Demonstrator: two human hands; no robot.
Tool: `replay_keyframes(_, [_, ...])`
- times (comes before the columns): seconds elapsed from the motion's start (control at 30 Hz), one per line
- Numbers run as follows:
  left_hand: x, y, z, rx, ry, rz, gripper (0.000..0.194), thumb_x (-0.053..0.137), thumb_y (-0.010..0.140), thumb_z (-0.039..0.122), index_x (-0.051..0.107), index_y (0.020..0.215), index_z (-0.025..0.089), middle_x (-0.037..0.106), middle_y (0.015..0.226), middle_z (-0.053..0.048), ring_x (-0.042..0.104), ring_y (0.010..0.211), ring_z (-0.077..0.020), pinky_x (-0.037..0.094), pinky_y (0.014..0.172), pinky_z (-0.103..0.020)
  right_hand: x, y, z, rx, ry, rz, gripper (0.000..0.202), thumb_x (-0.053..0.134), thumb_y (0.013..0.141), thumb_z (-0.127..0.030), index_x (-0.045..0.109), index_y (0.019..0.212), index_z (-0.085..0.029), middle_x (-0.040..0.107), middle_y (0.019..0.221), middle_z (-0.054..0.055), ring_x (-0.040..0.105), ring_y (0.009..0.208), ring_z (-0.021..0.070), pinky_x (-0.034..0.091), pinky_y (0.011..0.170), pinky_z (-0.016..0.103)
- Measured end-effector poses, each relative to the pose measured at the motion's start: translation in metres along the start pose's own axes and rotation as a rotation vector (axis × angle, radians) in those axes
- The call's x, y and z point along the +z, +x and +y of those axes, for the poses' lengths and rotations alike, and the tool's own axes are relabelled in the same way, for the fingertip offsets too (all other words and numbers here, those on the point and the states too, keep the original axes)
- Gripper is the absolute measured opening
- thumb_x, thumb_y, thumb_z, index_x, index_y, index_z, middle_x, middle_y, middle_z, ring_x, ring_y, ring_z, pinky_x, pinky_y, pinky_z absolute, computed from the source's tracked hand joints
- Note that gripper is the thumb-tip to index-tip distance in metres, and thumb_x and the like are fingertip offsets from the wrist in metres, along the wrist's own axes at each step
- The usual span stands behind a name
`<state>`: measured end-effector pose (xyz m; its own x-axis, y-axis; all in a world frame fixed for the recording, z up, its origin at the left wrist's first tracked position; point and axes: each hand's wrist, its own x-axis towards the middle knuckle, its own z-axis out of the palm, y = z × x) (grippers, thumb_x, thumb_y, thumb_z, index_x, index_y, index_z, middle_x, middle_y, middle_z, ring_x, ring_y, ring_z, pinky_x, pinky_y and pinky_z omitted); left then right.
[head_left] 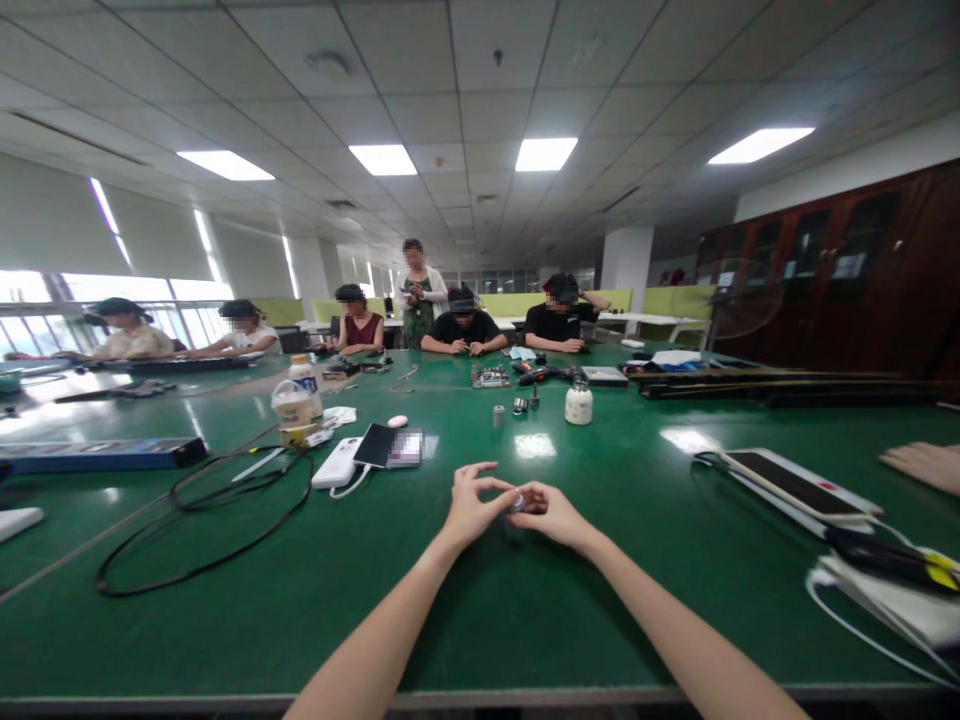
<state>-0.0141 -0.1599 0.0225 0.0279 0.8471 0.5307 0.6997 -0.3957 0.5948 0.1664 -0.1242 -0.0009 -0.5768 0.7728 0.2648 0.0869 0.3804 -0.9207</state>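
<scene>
Over the middle of the green table [315,640], my left hand [478,508] and my right hand [553,515] meet at a small silvery metal part [517,503]. Thumb and fingertips of both hands close on it, and they hide much of its shape. Beyond the hands stands a small grey cylinder [499,416]. Beside that lie a small dark metal part [520,406] and an upright dark fitting [535,397]. A round white jar [578,404] is to their right.
Left of my hands are a phone [377,446], a white power bank [337,462], a black cable loop [202,575] and a drink cup [291,408]. Devices with white cables [802,485] and another person's hand [922,465] are at right. Several people sit across the table.
</scene>
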Motion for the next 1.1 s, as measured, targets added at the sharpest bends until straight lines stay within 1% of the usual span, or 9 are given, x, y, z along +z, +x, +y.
replay_keyframes(0.17, [-0.006, 0.004, -0.013, -0.102, 0.156, 0.067, 0.022, 0.062, 0.094, 0.033, 0.066, 0.111, 0.019, 0.058, 0.132, -0.008, 0.051, 0.124, -0.0275, 0.039, 0.105, -0.053, -0.001, 0.0, -0.001, 0.011, -0.022, -0.007, 0.023, 0.062, 0.095, -0.028, 0.062, 0.114, -0.015, 0.066, 0.112, 0.006, 0.067, 0.094, 0.0207, 0.057, 0.081, 0.04])
replay_keyframes(0.3, [-0.008, 0.0, -0.031, -0.169, 0.268, 0.032, 0.028, 0.061, 0.094, 0.032, 0.061, 0.119, 0.019, 0.058, 0.131, -0.009, 0.057, 0.117, -0.0272, 0.046, 0.099, -0.051, -0.002, -0.001, -0.001, 0.015, -0.028, -0.019, 0.023, 0.062, 0.095, -0.028, 0.062, 0.114, -0.015, 0.066, 0.112, 0.007, 0.067, 0.095, 0.021, 0.057, 0.082, 0.041])
replay_keyframes(0.4, [-0.007, -0.003, -0.034, -0.18, 0.297, 0.019, 0.029, 0.061, 0.095, 0.031, 0.06, 0.121, 0.019, 0.058, 0.13, -0.009, 0.059, 0.114, -0.0265, 0.048, 0.096, -0.05, -0.002, -0.001, -0.001, 0.014, -0.027, -0.025, 0.024, 0.062, 0.095, -0.028, 0.061, 0.115, -0.015, 0.065, 0.114, 0.007, 0.067, 0.096, 0.0214, 0.056, 0.083, 0.041])
replay_keyframes(0.47, [-0.007, -0.002, -0.03, -0.168, 0.289, 0.028, 0.028, 0.061, 0.095, 0.032, 0.06, 0.12, 0.019, 0.058, 0.13, -0.009, 0.059, 0.114, -0.0262, 0.048, 0.097, -0.05, -0.001, -0.001, 0.0, 0.012, -0.024, -0.026, 0.025, 0.062, 0.095, -0.028, 0.061, 0.116, -0.015, 0.065, 0.114, 0.007, 0.066, 0.096, 0.0215, 0.057, 0.083, 0.041])
replay_keyframes(0.57, [-0.006, 0.0, -0.016, -0.12, 0.238, 0.064, 0.024, 0.062, 0.094, 0.033, 0.064, 0.113, 0.019, 0.059, 0.129, -0.008, 0.055, 0.118, -0.0267, 0.043, 0.1, -0.051, -0.001, 0.0, 0.0, 0.011, -0.017, -0.025, 0.025, 0.062, 0.095, -0.028, 0.061, 0.116, -0.015, 0.065, 0.115, 0.007, 0.066, 0.096, 0.0215, 0.057, 0.082, 0.041])
replay_keyframes(0.7, [-0.007, 0.0, 0.005, -0.019, 0.138, 0.103, 0.009, 0.071, 0.086, 0.034, 0.076, 0.088, 0.027, 0.062, 0.125, -0.003, 0.046, 0.125, -0.0273, 0.036, 0.106, -0.046, 0.0, 0.0, 0.001, 0.006, -0.007, -0.023, 0.026, 0.062, 0.095, -0.029, 0.06, 0.117, -0.015, 0.064, 0.116, 0.007, 0.066, 0.096, 0.0216, 0.057, 0.082, 0.041])
replay_keyframes(0.77, [-0.007, -0.002, 0.011, 0.024, 0.1, 0.098, 0.003, 0.075, 0.081, 0.031, 0.078, 0.081, 0.03, 0.064, 0.121, -0.002, 0.045, 0.123, -0.0275, 0.036, 0.106, -0.043, 0.001, 0.0, 0.001, -0.001, -0.002, -0.024, 0.026, 0.062, 0.095, -0.029, 0.06, 0.117, -0.015, 0.064, 0.116, 0.007, 0.066, 0.096, 0.0215, 0.057, 0.082, 0.041])
replay_keyframes(1.03, [-0.008, -0.004, 0.009, 0.062, 0.008, 0.027, 0.005, 0.075, 0.079, 0.03, 0.079, 0.081, 0.03, 0.066, 0.117, -0.003, 0.046, 0.121, -0.0293, 0.035, 0.106, -0.046, 0.002, 0.0, 0.004, -0.026, 0.027, -0.021, 0.024, 0.062, 0.095, -0.029, 0.061, 0.114, -0.015, 0.066, 0.112, 0.007, 0.067, 0.092, 0.0202, 0.057, 0.08, 0.039])
replay_keyframes(1.1, [-0.008, -0.003, 0.007, 0.063, -0.017, -0.012, 0.01, 0.074, 0.079, 0.031, 0.079, 0.089, 0.031, 0.065, 0.119, -0.003, 0.046, 0.122, -0.0287, 0.035, 0.106, -0.044, 0.0, 0.001, 0.004, -0.035, 0.038, -0.001, 0.024, 0.062, 0.095, -0.029, 0.061, 0.115, -0.015, 0.066, 0.113, 0.007, 0.067, 0.093, 0.0205, 0.057, 0.08, 0.04])
